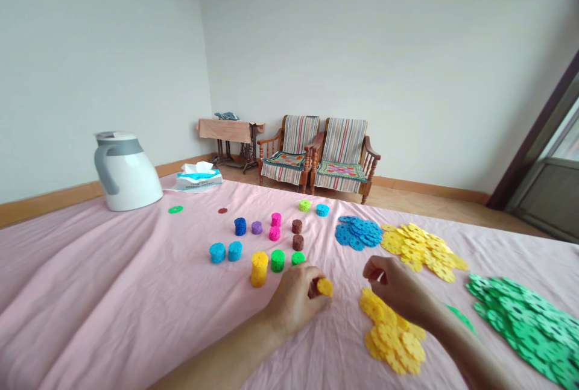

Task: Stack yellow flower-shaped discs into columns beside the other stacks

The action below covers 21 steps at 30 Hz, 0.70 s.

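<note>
Behind the left hand [294, 292], holding yellow discs [324, 287], a green stack [298, 257] is partly hidden; the right hand's [392, 284] hold is unclear.

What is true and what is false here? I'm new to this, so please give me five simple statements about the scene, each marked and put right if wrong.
1. The left hand holds a yellow piece. True.
2. Both hands are gripping the white jug. False: the white jug stands at the far left, and the right hand is by the near yellow pile.
3. The blue pile lies to the left of the far yellow pile. True.
4. The tissue box sits on a chair. False: it rests on the pink cloth.
5. The large green pile is on the right side. True.
</note>
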Each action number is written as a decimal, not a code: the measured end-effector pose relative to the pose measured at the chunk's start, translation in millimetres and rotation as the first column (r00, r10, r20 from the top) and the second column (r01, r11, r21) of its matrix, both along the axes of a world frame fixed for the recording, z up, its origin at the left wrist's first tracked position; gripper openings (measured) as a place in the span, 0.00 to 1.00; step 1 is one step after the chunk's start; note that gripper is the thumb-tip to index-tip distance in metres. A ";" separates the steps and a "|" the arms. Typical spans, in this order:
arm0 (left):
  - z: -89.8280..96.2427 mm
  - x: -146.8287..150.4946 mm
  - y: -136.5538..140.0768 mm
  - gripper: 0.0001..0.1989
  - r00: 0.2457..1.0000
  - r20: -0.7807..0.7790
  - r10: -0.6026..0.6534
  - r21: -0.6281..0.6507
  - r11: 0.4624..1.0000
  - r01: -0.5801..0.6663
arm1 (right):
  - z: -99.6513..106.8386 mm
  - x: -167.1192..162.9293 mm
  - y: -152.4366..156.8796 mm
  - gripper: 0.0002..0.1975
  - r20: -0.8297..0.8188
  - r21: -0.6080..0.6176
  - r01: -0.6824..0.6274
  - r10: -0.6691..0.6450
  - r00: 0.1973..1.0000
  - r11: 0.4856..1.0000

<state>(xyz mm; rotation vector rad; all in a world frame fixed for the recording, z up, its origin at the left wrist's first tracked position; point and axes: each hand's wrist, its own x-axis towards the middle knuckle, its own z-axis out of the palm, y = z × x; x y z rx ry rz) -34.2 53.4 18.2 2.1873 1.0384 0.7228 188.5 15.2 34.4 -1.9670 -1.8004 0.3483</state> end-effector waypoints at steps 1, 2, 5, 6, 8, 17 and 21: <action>0.4 0.1 -0.1 0.09 1.000 -0.003 -0.001 -0.001 1.000 0.001 | 1.2 2.9 -3.2 0.09 0.028 -0.036 -0.025 0.026 0.999 0.999; 0.6 0.2 -0.1 0.09 1.000 -0.002 0.000 -0.003 1.000 0.000 | 2.4 4.4 -6.8 0.09 0.051 -0.071 -0.049 0.053 0.997 0.996; 0.6 0.4 0.1 0.08 1.000 0.009 0.005 -0.017 1.000 -0.005 | 6.1 3.3 -15.4 0.09 0.083 -0.153 -0.084 0.098 0.992 0.985; 0.5 0.4 0.2 0.08 1.000 0.012 0.006 -0.021 1.000 -0.006 | 7.0 2.2 -16.9 0.09 0.087 -0.169 -0.084 0.100 0.991 0.982; 0.3 0.3 0.4 0.08 1.000 0.014 0.004 -0.022 1.000 -0.003 | 8.1 0.1 -17.7 0.09 0.090 -0.184 -0.083 0.101 0.991 0.979; 3.8 0.1 -0.7 0.07 1.000 0.016 -0.001 -0.023 1.000 0.001 | 12.0 0.7 -14.9 0.07 -0.063 -0.209 -0.159 0.149 0.987 0.965; 4.2 -0.1 -1.0 0.07 1.000 0.027 0.001 -0.022 1.000 -0.001 | 19.3 -2.0 -15.4 0.06 -0.195 -0.153 -0.184 0.153 0.969 0.971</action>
